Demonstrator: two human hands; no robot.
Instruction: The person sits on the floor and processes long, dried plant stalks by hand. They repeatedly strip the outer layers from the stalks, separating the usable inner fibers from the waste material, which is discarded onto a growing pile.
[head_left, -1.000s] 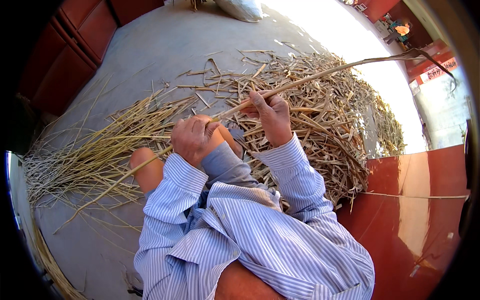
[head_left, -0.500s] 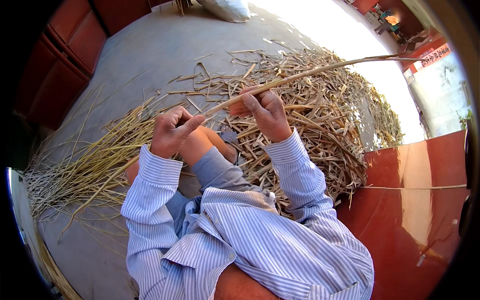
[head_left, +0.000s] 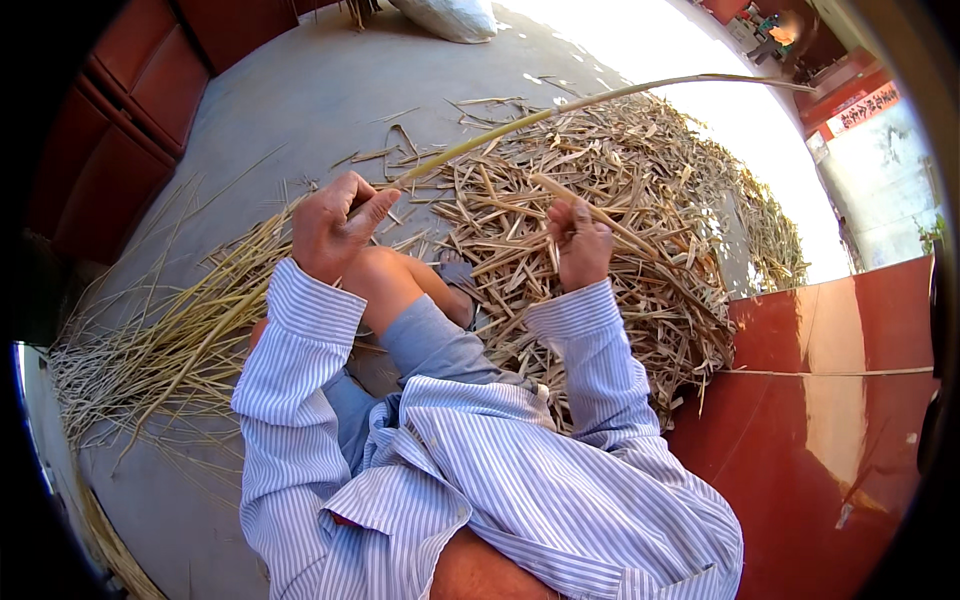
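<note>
My left hand (head_left: 335,225) is closed around a long, thin reed-like stalk (head_left: 520,122). From that hand the stalk slants up to the right, yellow-green near the fingers and browner toward its thin far end. To the right, over a heap of dry husks (head_left: 640,190), my right hand (head_left: 582,248) pinches a pale strip of dry husk (head_left: 556,189). That strip is apart from the stalk. Several bare yellowish stalks (head_left: 215,310) lie in a spread bundle on the floor at left, behind my left wrist.
Red panelled cabinets (head_left: 135,120) stand at the far left. A glossy red surface (head_left: 770,440) is close on my right. A whitish sack (head_left: 448,18) rests on the grey floor (head_left: 290,90) at the far side. My bent knee (head_left: 385,285) is below my left hand.
Both hands were on the stalk before. My right hand has come off it and moved right and down, carrying a husk strip. The stalk now shows a greener surface past my left hand.
</note>
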